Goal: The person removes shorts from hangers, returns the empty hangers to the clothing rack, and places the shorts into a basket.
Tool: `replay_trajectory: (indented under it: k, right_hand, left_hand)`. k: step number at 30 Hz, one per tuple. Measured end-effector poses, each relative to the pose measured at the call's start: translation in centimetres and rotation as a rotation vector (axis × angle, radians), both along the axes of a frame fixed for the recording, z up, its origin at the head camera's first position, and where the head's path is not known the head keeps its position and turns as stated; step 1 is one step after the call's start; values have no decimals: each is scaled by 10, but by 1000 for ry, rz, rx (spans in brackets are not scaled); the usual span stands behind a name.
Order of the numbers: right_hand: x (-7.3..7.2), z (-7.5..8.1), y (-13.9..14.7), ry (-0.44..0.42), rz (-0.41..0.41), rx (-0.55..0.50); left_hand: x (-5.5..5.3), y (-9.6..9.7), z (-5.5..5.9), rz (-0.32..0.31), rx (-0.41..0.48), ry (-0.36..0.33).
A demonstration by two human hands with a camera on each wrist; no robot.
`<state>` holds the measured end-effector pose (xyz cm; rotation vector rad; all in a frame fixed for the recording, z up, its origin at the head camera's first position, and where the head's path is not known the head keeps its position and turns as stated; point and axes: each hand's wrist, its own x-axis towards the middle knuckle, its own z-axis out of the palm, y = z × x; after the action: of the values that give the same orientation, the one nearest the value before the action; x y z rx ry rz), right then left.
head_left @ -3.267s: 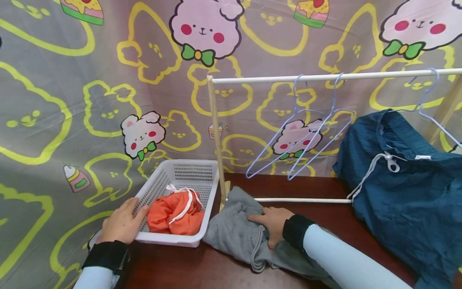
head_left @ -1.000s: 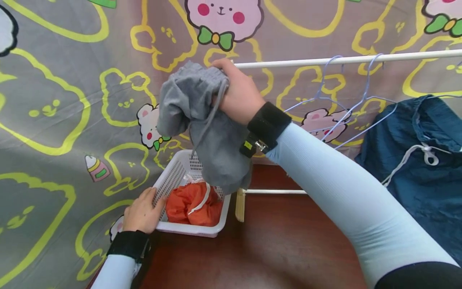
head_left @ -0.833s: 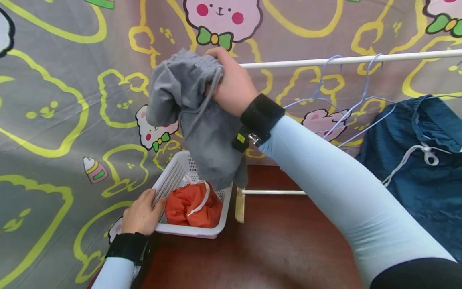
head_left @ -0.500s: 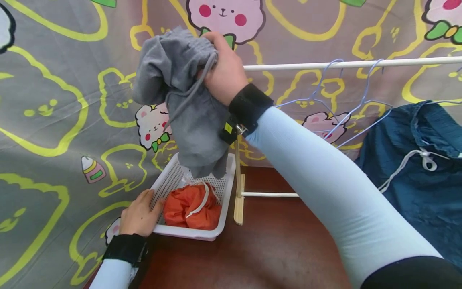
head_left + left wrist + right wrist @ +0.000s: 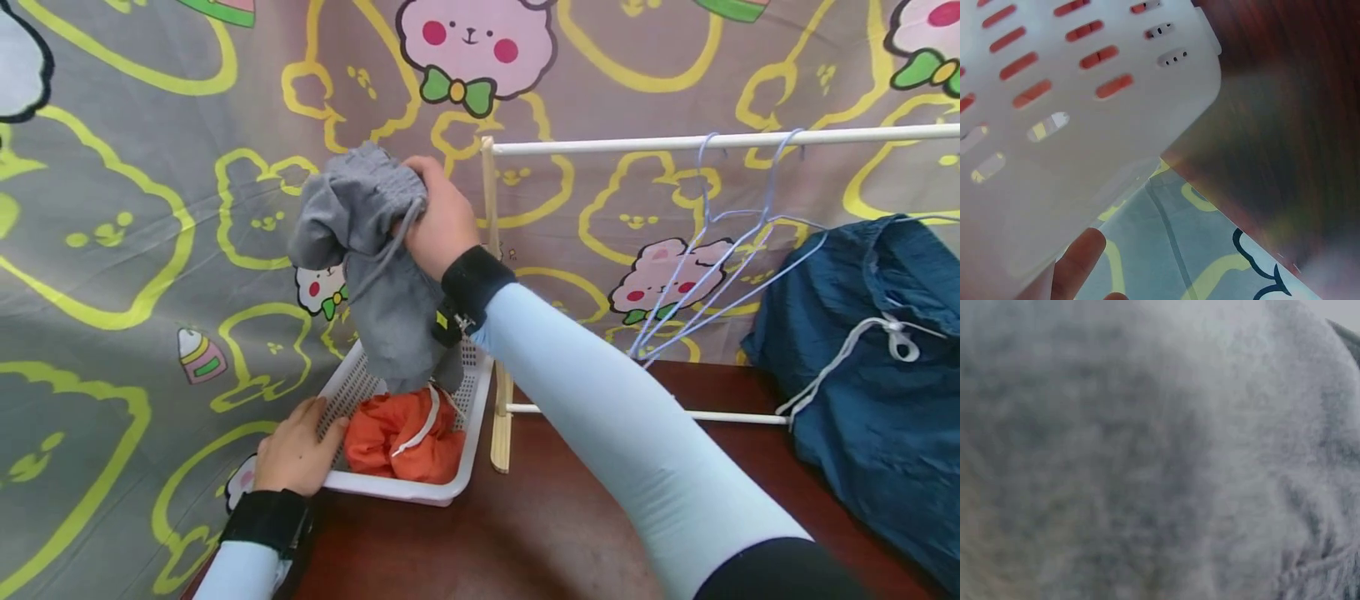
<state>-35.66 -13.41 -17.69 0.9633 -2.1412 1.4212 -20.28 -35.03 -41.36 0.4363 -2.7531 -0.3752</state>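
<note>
In the head view, my right hand (image 5: 442,218) grips bunched grey drawstring pants (image 5: 390,308) by their gathered waistband, over the white plastic basket (image 5: 468,450). Their lower end hangs just above an orange drawstring garment (image 5: 375,437) lying inside. At the basket's left side, my left hand (image 5: 296,450) holds the rim, thumb over the near corner. The left wrist view shows the basket's slotted outer wall (image 5: 1116,131) and one of my fingertips (image 5: 1088,250) beside its edge. Blurred grey cloth (image 5: 1241,456) fills the right wrist view.
Right of the basket stands a rack with a white top bar (image 5: 600,146) and wooden post (image 5: 491,200). Light-blue hangers (image 5: 738,242) hang from it, with blue drawstring shorts (image 5: 877,358) farther right. A patterned cloth (image 5: 255,333) backs the dark red-brown table (image 5: 540,517).
My right hand has lifted the grey pants off the table, carried them left over the basket, and just now lowered them. The hangers have shifted. My left hand stays at the basket.
</note>
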Motion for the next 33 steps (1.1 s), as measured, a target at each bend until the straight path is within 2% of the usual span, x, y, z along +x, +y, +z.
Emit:
replay_trajectory:
  k: [6, 10, 13, 22, 28, 33]
  right_hand:
    - [-15, -44, -12, -44, -59, 53]
    - [-26, -69, -15, -73, -124, 153]
    - [-33, -86, -15, -110, -138, 224]
    - [-47, -119, -15, -217, -99, 391]
    - [-58, -143, -21, -247, -61, 546]
    - [-61, -157, -22, -235, -16, 649]
  left_hand:
    - [-2, 0, -1, -2, -7, 0]
    - [-2, -1, -1, -6, 9, -8]
    - [-2, -1, -1, 0, 23, -16]
    - [-2, 0, 1, 18, 21, -25]
    - [-3, 0, 0, 21, 24, -31]
    - [-4, -1, 0, 22, 14, -24]
